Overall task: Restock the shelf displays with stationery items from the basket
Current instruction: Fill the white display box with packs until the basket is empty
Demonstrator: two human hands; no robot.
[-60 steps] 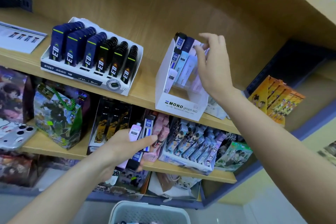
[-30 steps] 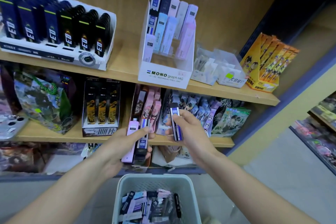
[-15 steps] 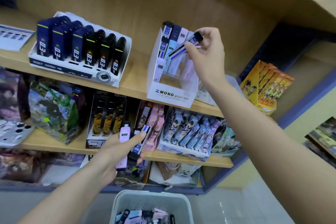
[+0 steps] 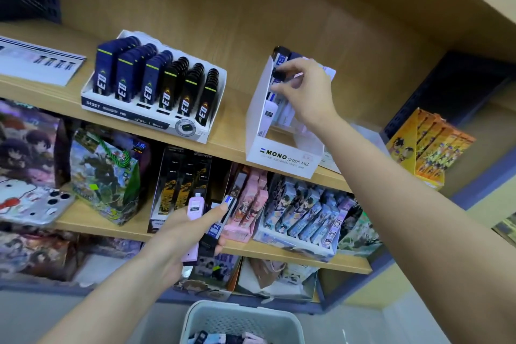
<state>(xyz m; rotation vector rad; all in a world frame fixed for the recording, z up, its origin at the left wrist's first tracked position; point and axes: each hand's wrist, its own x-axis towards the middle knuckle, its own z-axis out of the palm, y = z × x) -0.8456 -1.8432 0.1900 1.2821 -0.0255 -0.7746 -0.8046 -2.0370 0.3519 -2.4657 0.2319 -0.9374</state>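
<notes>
Black-capped slim lead case (image 4: 280,74) is at the top of the white cardboard MONO display box (image 4: 282,159), pinched between thumb and fingers of your raised right hand (image 4: 307,92). Your left hand (image 4: 173,237), lower, curls its fingers round a pink flat case (image 4: 194,208) and a dark blue-labelled case (image 4: 214,230). The box stands on a light wooden shelf (image 4: 231,145). A grey plastic basket (image 4: 240,307) is cut off below, its contents unclear.

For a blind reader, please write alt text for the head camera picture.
The right hand pinches a dark case at a white display box on a wooden shelf. The left hand holds more cases, a basket below.
</notes>
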